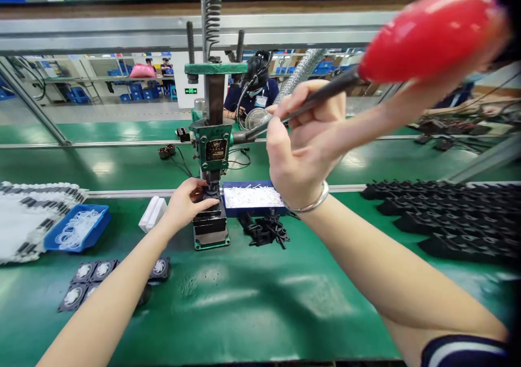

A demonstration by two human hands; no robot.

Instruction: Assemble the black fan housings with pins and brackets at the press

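A green hand press point(215, 144) stands upright on the bench in front of me. My left hand point(189, 204) is at its base, thumb and fingers around a small black part point(211, 196) under the ram. Its exact shape is mostly hidden. My right hand point(305, 144) is raised, with its fingers closed around the dark rod of the press lever point(334, 84). The lever's red knob point(431, 36) rises toward the upper right, close to the camera. Beneath the ram, the black fixture block point(209, 221) is partly covered by my left fingers.
Behind the press is a blue box of white pieces point(254, 197), with loose black parts point(266, 230) before it. A blue tray of white rings point(79, 228) and small black fans point(103, 269) lie left. Rows of black parts point(448, 220) stand right. A co-worker point(254, 93) sits opposite.
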